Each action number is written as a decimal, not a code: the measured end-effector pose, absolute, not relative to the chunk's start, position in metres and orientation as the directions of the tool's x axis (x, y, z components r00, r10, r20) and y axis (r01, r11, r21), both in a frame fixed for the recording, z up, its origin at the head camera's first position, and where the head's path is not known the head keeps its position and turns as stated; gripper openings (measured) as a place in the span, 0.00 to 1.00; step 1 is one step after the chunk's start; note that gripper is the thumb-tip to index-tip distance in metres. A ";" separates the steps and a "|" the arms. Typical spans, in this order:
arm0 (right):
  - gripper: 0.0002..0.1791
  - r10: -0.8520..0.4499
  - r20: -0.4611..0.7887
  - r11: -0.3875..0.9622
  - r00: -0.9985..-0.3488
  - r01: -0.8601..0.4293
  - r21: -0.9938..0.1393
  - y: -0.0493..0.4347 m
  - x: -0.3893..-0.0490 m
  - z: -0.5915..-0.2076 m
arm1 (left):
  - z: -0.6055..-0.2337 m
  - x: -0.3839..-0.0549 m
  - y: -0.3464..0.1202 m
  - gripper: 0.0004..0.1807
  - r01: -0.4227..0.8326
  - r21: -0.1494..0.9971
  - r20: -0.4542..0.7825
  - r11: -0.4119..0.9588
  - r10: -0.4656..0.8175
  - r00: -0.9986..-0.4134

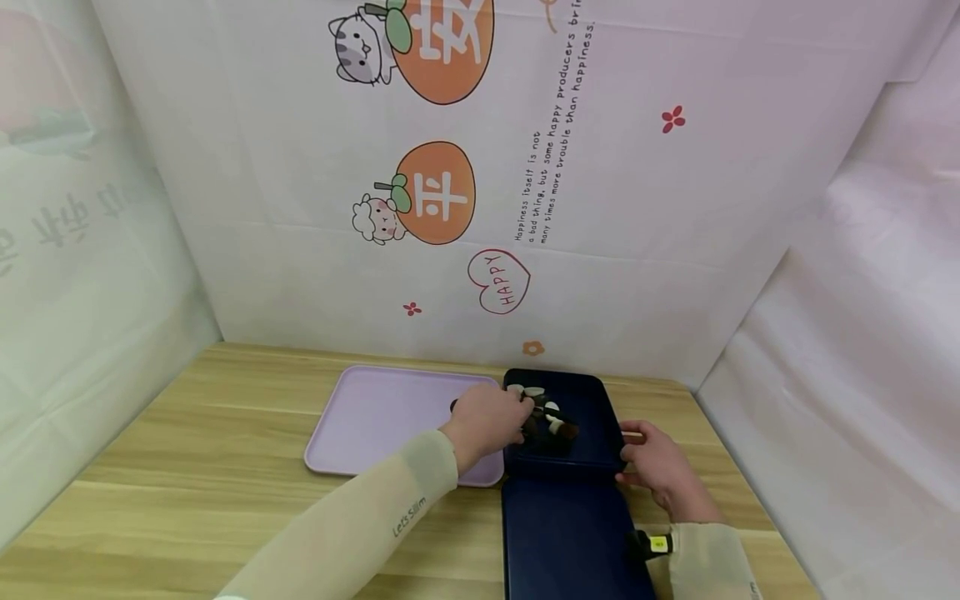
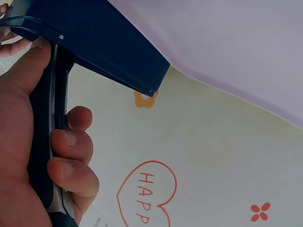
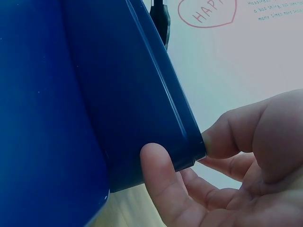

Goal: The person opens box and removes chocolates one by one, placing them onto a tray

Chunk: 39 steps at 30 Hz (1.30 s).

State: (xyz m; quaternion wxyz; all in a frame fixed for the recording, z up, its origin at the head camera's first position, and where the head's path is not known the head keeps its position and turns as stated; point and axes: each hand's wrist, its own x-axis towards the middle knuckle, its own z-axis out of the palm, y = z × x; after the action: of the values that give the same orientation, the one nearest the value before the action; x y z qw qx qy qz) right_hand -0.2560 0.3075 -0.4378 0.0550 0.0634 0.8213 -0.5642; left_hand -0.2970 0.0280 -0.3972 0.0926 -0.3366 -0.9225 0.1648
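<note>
My left hand (image 1: 491,417), low in the centre of the head view, closes around a bundle of long, slim, dark-handled pieces (image 2: 40,142), thumb laid along one side and fingers curled over the other. The bundle is at the left edge of an open, dark navy, round-cornered box (image 1: 592,417); what it is made up of is mostly hidden behind my hand. My right hand (image 1: 663,467), at lower right, grips the box by its near right corner, thumb and fingers bent against its rim and wall.

Inside the box, right of my left fingers, lie pale oval pieces (image 1: 534,391) and a brush-like piece with a dark brown tip (image 1: 567,431). A flat, dark navy panel (image 1: 570,533) extends below the box to the bottom of the frame. A pale lavender, shallow rectangular tray (image 1: 382,417) sits just beside the box, left of centre, on the light wood-grain tabletop (image 1: 150,500). Behind, a white printed cloth (image 1: 600,308) fills the upper frame, bearing a red heart outline lettered "HAPPY" (image 1: 500,282).
</note>
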 end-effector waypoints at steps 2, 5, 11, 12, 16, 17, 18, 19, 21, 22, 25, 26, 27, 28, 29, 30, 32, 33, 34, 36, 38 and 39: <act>0.28 0.038 -0.158 0.356 -0.987 0.161 -0.921 0.307 -0.256 -0.438 | -0.398 -0.297 0.028 0.33 0.589 -0.363 0.062 0.722 0.649 -0.758; 0.28 0.040 -0.157 0.356 -0.987 0.161 -0.921 0.307 -0.255 -0.437 | -0.398 -0.299 0.027 0.34 0.590 -0.325 0.054 0.739 0.638 -0.769; 0.28 0.044 -0.156 0.356 -0.987 0.161 -0.921 0.306 -0.255 -0.436 | -0.398 -0.302 0.023 0.34 0.591 -0.159 0.061 0.791 0.605 -0.794; 0.28 0.044 -0.155 0.355 -0.987 0.161 -0.921 0.306 -0.255 -0.436 | -0.399 -0.302 0.022 0.34 0.591 -0.124 0.065 0.797 0.600 -0.797; 0.28 0.047 -0.157 0.353 -0.986 0.163 -0.921 0.306 -0.256 -0.437 | -0.400 -0.303 0.016 0.34 0.591 -0.006 0.082 0.806 0.590 -0.803; 0.28 0.048 -0.158 0.352 -0.986 0.165 -0.922 0.306 -0.256 -0.437 | -0.400 -0.303 0.015 0.35 0.589 0.020 0.083 0.808 0.586 -0.806; 0.28 0.048 -0.159 0.351 -0.986 0.165 -0.922 0.306 -0.256 -0.437 | -0.400 -0.303 0.013 0.35 0.587 0.035 0.083 0.809 0.583 -0.808; 0.28 0.048 -0.160 0.351 -0.986 0.167 -0.921 0.306 -0.255 -0.437 | -0.400 -0.303 0.012 0.35 0.584 0.043 0.085 0.811 0.579 -0.811; 0.28 0.048 -0.164 0.349 -0.985 0.170 -0.921 0.306 -0.255 -0.437 | -0.400 -0.303 0.010 0.36 0.573 0.053 0.088 0.818 0.568 -0.818; 0.28 0.047 -0.165 0.349 -0.985 0.171 -0.921 0.306 -0.254 -0.437 | -0.400 -0.303 0.009 0.36 0.567 0.060 0.087 0.822 0.561 -0.823; 0.29 0.047 -0.169 0.350 -0.985 0.174 -0.920 0.305 -0.254 -0.437 | -0.403 -0.305 0.005 0.36 0.542 0.087 0.092 0.836 0.535 -0.840; 0.29 0.047 -0.169 0.349 -0.984 0.175 -0.921 0.305 -0.254 -0.437 | -0.403 -0.306 0.003 0.36 0.531 0.118 0.085 0.839 0.524 -0.847; 0.29 0.047 -0.169 0.348 -0.984 0.175 -0.921 0.305 -0.254 -0.437 | -0.403 -0.307 0.002 0.36 0.521 0.145 0.080 0.841 0.514 -0.854; 0.29 0.047 -0.168 0.349 -0.985 0.174 -0.921 0.306 -0.254 -0.437 | -0.403 -0.308 0.000 0.36 0.508 0.181 0.075 0.842 0.504 -0.861; 0.29 0.046 -0.167 0.349 -0.985 0.173 -0.921 0.306 -0.254 -0.437 | -0.402 -0.308 -0.001 0.36 0.497 0.214 0.072 0.841 0.494 -0.867; 0.29 0.047 -0.167 0.350 -0.985 0.173 -0.921 0.306 -0.255 -0.438 | -0.401 -0.308 -0.002 0.36 0.484 0.251 0.065 0.838 0.484 -0.873; 0.29 0.050 -0.168 0.350 -0.985 0.174 -0.920 0.306 -0.255 -0.437 | -0.400 -0.310 -0.006 0.37 0.469 0.313 0.064 0.826 0.474 -0.878; 0.29 0.049 -0.168 0.352 -0.985 0.174 -0.920 0.306 -0.255 -0.437 | -0.400 -0.311 -0.007 0.37 0.468 0.331 0.072 0.819 0.472 -0.879; 0.29 0.050 -0.168 0.353 -0.985 0.174 -0.919 0.306 -0.255 -0.437 | -0.400 -0.312 -0.009 0.37 0.468 0.354 0.080 0.810 0.472 -0.878; 0.29 0.049 -0.168 0.353 -0.985 0.174 -0.919 0.306 -0.255 -0.436 | -0.400 -0.313 -0.013 0.35 0.469 0.386 0.094 0.794 0.472 -0.877; 0.29 0.047 -0.169 0.351 -0.985 0.174 -0.920 0.306 -0.254 -0.435 | -0.399 -0.315 -0.017 0.35 0.462 0.413 0.097 0.785 0.466 -0.879; 0.29 0.043 -0.166 0.351 -0.985 0.171 -0.921 0.306 -0.254 -0.435 | -0.398 -0.315 -0.019 0.35 0.452 0.433 0.094 0.780 0.459 -0.883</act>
State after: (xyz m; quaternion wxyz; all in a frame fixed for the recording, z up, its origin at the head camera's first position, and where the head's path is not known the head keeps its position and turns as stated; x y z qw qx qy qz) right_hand -0.2542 0.3059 -0.4349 0.0564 0.0650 0.8200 -0.5658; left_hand -0.3149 -0.0193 -0.3985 -0.0081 -0.2414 -0.9434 -0.2273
